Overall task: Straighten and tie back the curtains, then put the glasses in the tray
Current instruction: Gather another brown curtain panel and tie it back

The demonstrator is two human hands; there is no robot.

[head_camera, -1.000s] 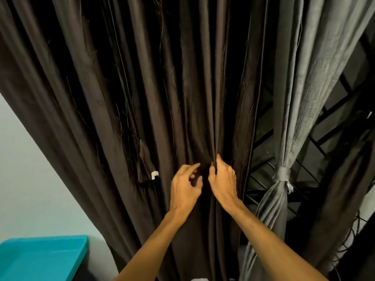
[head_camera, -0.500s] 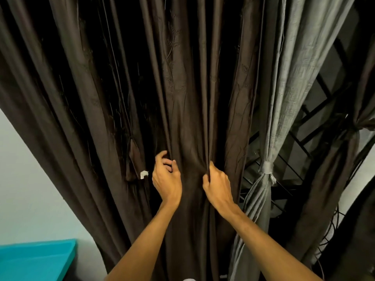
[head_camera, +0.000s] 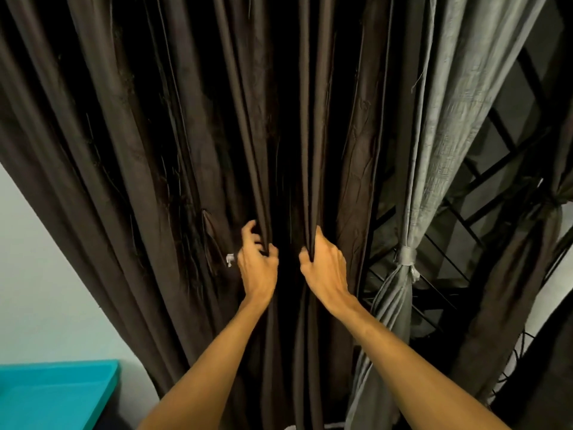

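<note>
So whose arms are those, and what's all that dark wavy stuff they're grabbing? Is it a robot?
No robot here, just a person. They wear a camera on their head, so every picture looks out from where their eyes are, forward and down at their own arms. The dark wavy stuff is a brown curtain. The left hand and the right hand each have their fingers curled round a fold of it, side by side. To the right hangs a grey curtain, bunched together with a tie. Behind it you can see dark window bars. Down in the left corner is the edge of a teal tray, next to a pale wall. No glasses show up in this view.
</note>
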